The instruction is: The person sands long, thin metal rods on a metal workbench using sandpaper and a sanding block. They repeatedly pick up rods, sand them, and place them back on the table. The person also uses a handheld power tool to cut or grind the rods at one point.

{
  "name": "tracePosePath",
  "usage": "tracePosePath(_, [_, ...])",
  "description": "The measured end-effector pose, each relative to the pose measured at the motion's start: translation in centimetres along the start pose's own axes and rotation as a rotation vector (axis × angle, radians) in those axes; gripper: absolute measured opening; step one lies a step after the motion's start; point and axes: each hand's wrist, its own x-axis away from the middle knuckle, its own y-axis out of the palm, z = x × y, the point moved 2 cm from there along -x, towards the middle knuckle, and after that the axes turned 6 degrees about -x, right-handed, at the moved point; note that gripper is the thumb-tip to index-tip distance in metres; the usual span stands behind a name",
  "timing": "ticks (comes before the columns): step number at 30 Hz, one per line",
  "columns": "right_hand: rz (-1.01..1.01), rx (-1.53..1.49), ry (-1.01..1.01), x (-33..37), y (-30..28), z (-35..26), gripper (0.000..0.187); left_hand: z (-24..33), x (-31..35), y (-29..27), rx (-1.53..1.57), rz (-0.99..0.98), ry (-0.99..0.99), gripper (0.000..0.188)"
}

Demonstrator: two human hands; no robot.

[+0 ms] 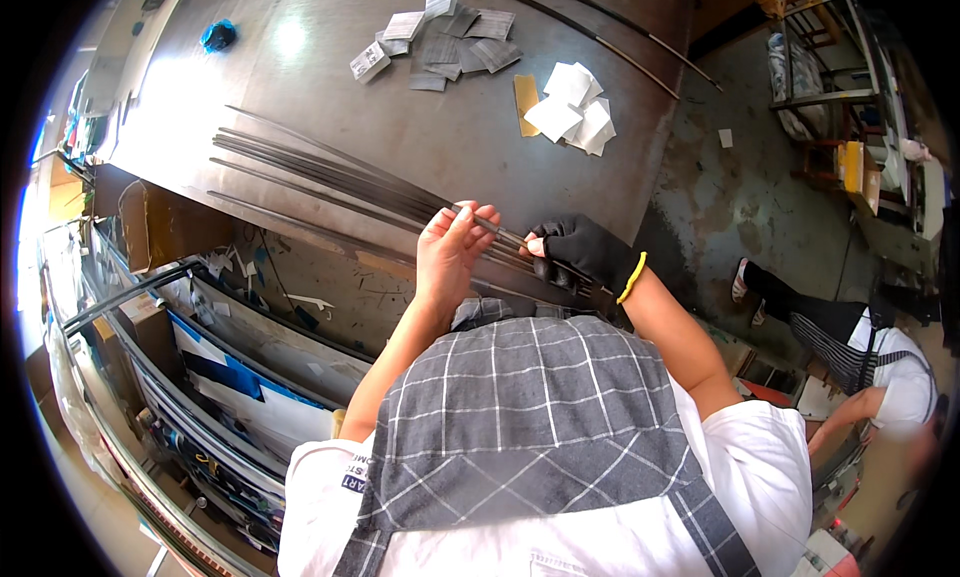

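The grey, stained floor [690, 182] of the workshop spread out around a broad, dull brown-grey worktop [320, 87] with a smooth sheen, bright where light fell on its left side. To the left stood a long metal-framed rack [130, 297] packed with upright boards and panels, one of them white and blue. Off to the right, well apart from the worktop, I saw a co-worker [865, 352] in a white top and a dark striped apron. The person at the worktop wore a grey apron [530, 407] with a white check over a white shirt.

A bundle of long, thin dark grey rods [330, 167] lay slantwise across the worktop's near edge, fanned out at the left and drawn together toward the hands. Two more dark rods [600, 42] lay along the far right side.

The right hand [578, 249], in a black glove with a bare thumb tip, had its fingers closed on one rod near the bundle's right end. The bare left hand [455, 239] was just beside it, thumb and forefinger pinched together on the same rod, the other fingers loosely curled.

Beyond them lay a scatter of small grey printed slips [440, 47], a heap of white paper pieces [578, 112] touching a flat tan strip [525, 105], and a crumpled bright blue lump [218, 37]. A thin yellow band [633, 277] circled the right wrist.
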Motion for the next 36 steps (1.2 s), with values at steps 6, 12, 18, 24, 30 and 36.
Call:
tracePosePath(6, [0.369, 0.943, -0.614, -0.5, 0.1, -1.1, 0.012, 1.0, 2.2, -5.0, -0.833, 0.226, 0.336, 0.019])
tracePosePath(12, [0.553, 1.389, -0.741, -1.4, 1.2, -0.3, 0.011, 1.5, 3.8, -4.8, -1.471, 0.271, 0.559, 0.012])
tracePosePath(18, [0.549, 1.437, -0.824, -1.2, 1.5, -0.5, 0.011, 1.4, 2.2, -3.1, -1.470, 0.190, 0.700, 0.010])
tracePosePath(24, [0.847, 1.288, -0.899, -1.7, -2.1, -5.4, 0.036, 1.7, 1.7, -3.1, -1.359, 0.155, 0.754, 0.010])
tracePosePath(30, [1.067, 1.357, -0.778, -6.9, -6.0, -11.1, 0.075, 3.5, -1.5, 2.4, -1.425, -0.014, 0.851, 0.020])
tracePosePath(36, [0.923, 1.413, -0.624, -7.2, -8.1, -9.3, 0.061, 2.9, -3.6, 5.9, -1.504, -0.169, 0.882, 0.040])
